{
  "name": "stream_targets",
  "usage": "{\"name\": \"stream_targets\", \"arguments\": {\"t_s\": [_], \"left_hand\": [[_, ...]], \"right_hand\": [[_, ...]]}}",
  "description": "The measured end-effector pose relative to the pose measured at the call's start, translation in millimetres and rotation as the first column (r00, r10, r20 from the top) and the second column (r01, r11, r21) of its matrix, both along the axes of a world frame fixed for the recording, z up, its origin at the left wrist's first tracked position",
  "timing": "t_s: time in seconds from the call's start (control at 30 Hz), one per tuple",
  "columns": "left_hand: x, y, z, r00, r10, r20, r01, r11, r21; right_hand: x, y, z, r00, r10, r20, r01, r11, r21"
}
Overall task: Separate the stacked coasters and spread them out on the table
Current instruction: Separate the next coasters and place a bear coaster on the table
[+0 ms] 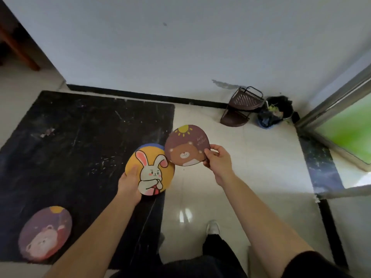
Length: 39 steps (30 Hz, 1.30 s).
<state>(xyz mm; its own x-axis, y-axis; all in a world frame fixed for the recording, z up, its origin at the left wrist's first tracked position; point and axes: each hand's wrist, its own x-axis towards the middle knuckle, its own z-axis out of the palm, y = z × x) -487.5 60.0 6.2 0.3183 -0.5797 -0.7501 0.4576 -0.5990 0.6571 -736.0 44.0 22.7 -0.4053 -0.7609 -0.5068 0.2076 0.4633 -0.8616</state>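
The left hand (128, 182) is closed around the remaining stack, rabbit coaster (150, 170) on top with a blue edge showing beneath. The right hand (217, 160) pinches the brown bear coaster (185, 146) by its rim, lifted clear. Only one purple bear coaster (45, 233) lies on the black desk (80, 137), so most spreading seems left.

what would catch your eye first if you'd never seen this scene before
Two bright cartoon coasters held up in mid-frame stand out: the yellow rabbit coaster gripped by the left hand, with a blue edge of another peeking out behind it, and the brown bear coaster pinched at its edge by the right hand. A third, purple bear coaster lies flat on the black tabletop at lower left.
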Motion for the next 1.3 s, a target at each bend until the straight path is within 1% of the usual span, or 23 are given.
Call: {"name": "stream_targets", "arguments": {"t_s": [0.1,0.23,0.33,0.47,0.6,0.73,0.8,0.83,0.87,0.9,0.93,0.97,1.0,1.07,1.13,1.23,1.3], "left_hand": [[-18.3,2.4,-3.5,0.981,0.179,0.077,-0.183,0.982,0.053],[-43.0,10.5,6.2,0.921,0.363,0.14,-0.379,0.917,0.12],[-52.4,23.7,12.7,0.874,0.46,0.156,-0.481,0.865,0.144],[-44.1,37.2,14.5,0.81,0.561,0.171,-0.584,0.8,0.137],[-25.6,41.2,2.7,0.747,0.643,0.173,-0.665,0.733,0.146],[-8.6,32.5,-21.7,0.707,0.688,0.167,-0.707,0.691,0.148],[2.4,24.4,-34.2,0.688,0.714,0.13,-0.724,0.667,0.174],[8.6,22.0,-42.4,0.67,0.733,0.115,-0.739,0.646,0.192],[15.0,21.0,-49.5,0.652,0.753,0.089,-0.752,0.626,0.206],[21.5,21.3,-60.5,0.65,0.758,0.053,-0.748,0.625,0.226],[28.2,22.4,-73.4,0.66,0.751,0.016,-0.731,0.637,0.247],[33.4,21.6,-81.1,0.675,0.737,-0.022,-0.707,0.656,0.263],[37.7,19.0,-83.9,0.683,0.728,-0.05,-0.69,0.667,0.282],[41.3,7.1,-77.7,0.682,0.726,-0.089,-0.672,0.67,0.314],[43.0,-5.4,-75.4,0.665,0.744,-0.062,-0.683,0.64,0.352],[46.5,-19.7,-71.6,0.715,0.693,-0.094,-0.636,0.7,0.324],[50.0,-24.3,-77.5,0.719,0.688,-0.102,-0.634,0.708,0.311]], "right_hand": [[-16.9,-34.6,-11.9,0.982,0.188,-0.017,-0.188,0.982,0.009],[-35.7,-53.1,-14.3,0.941,0.337,-0.019,-0.337,0.941,0.019],[-39.1,-62.7,-18.9,0.907,0.42,-0.041,-0.417,0.907,0.052],[-12.8,-80.2,-30.3,0.841,0.539,-0.052,-0.533,0.84,0.101],[31.7,-90.3,-43.3,0.739,0.668,-0.088,-0.656,0.743,0.13],[67.1,-100.9,-57.3,0.65,0.754,-0.099,-0.742,0.657,0.129],[78.6,-104.9,-70.8,0.616,0.783,-0.086,-0.767,0.621,0.162],[82.4,-105.8,-78.3,0.584,0.805,-0.099,-0.782,0.592,0.197],[85.3,-106.7,-85.6,0.521,0.841,-0.148,-0.801,0.541,0.254],[86.8,-107.5,-92.6,0.425,0.879,-0.216,-0.816,0.475,0.329],[87.1,-108.4,-98.4,0.316,0.907,-0.277,-0.816,0.409,0.409],[87.2,-109.9,-103.5,0.235,0.919,-0.316,-0.803,0.367,0.469],[87.9,-111.7,-106.4,0.193,0.922,-0.335,-0.794,0.348,0.499],[89.3,-116.2,-108.8,0.18,0.922,-0.344,-0.79,0.343,0.507],[91.2,-119.4,-108.7,0.19,0.924,-0.333,-0.793,0.344,0.502],[96.5,-122.7,-110.8,0.189,0.93,-0.314,-0.794,0.333,0.509],[100.9,-124.2,-113.0,0.182,0.941,-0.286,-0.797,0.312,0.518]]}}
